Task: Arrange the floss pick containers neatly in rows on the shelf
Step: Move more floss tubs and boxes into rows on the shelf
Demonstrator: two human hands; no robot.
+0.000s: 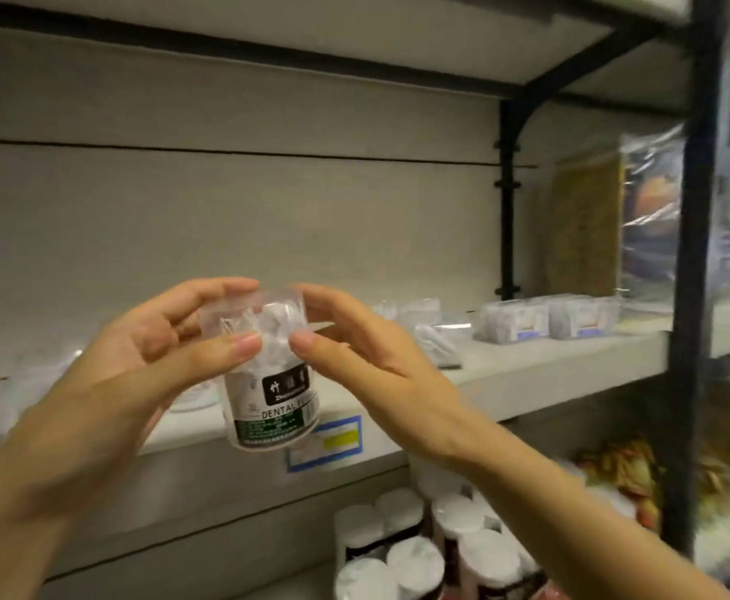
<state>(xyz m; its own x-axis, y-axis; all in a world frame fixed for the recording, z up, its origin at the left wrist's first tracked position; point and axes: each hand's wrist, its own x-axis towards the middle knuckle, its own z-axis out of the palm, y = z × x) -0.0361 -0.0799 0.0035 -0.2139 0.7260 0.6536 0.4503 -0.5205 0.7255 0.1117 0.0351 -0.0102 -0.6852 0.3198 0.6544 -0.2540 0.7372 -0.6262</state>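
Clear floss pick container (pixel 268 370) w/ black-green "DENTAL" label is held up in front of the shelf (pixel 549 374), tilted a bit, left hand (pixel 146 361) and right hand (pixel 363 361) pinching its upper part from either side. Behind container, on shelf edge, a blue-framed tag (pixel 328 441). On shelf right of container: flat clear packs (pixel 544 318); below shelf, white-capped jars (pixel 419 547).

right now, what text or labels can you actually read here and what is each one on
"DENTAL": on the label of the clear container held between the left hand and right hand; the word after it is cut off.
Black label panel on that container: white characters and a small line under them, too blurred to read.
Green panel lower down: print too small to read.
Blue-bordered shelf tag: blurred.
Packs on the shelf: unreadable.
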